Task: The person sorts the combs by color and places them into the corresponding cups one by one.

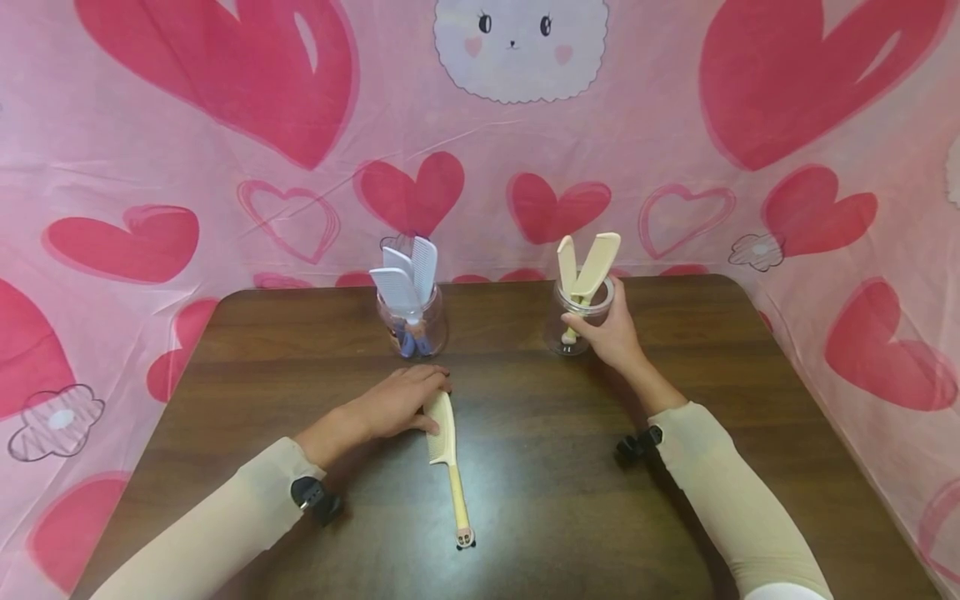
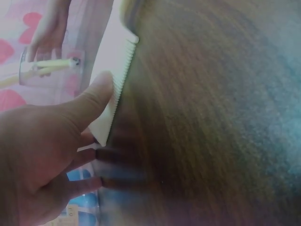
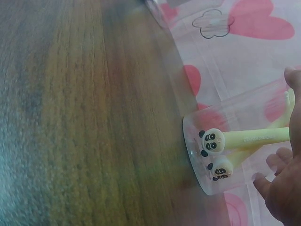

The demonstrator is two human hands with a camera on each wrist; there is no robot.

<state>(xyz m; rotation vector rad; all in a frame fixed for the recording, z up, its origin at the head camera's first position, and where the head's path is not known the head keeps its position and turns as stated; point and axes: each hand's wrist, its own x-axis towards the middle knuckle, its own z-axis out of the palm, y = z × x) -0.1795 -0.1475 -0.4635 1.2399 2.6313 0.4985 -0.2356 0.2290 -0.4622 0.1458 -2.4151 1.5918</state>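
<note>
Dark wooden table (image 1: 525, 500), pink heart-print cloth (image 1: 225, 208) draped behind and to both sides.

Left hand (image 1: 397, 402) palm down on the table, fingers laid flat and close together over the toothed head of a cream comb (image 1: 447, 454); thumb alongside the teeth, as seen from the left wrist (image 2: 117, 89). Comb flat on the table, near the middle, handle running toward the near edge, panda-face end (image 1: 465, 540) closest to the person.

Right hand (image 1: 611, 333) curled round a clear jar (image 1: 572, 321) standing toward the far edge of the table, right of centre; fingers wrapped on the jar wall, thumb on the near side. Two cream combs (image 1: 588, 262) upright in that jar, panda ends down against its base (image 3: 214, 153).

Second clear jar (image 1: 414, 327) left of the first, just beyond the left hand, holding pale lavender-white combs (image 1: 408, 279). The two jars well apart.
</note>
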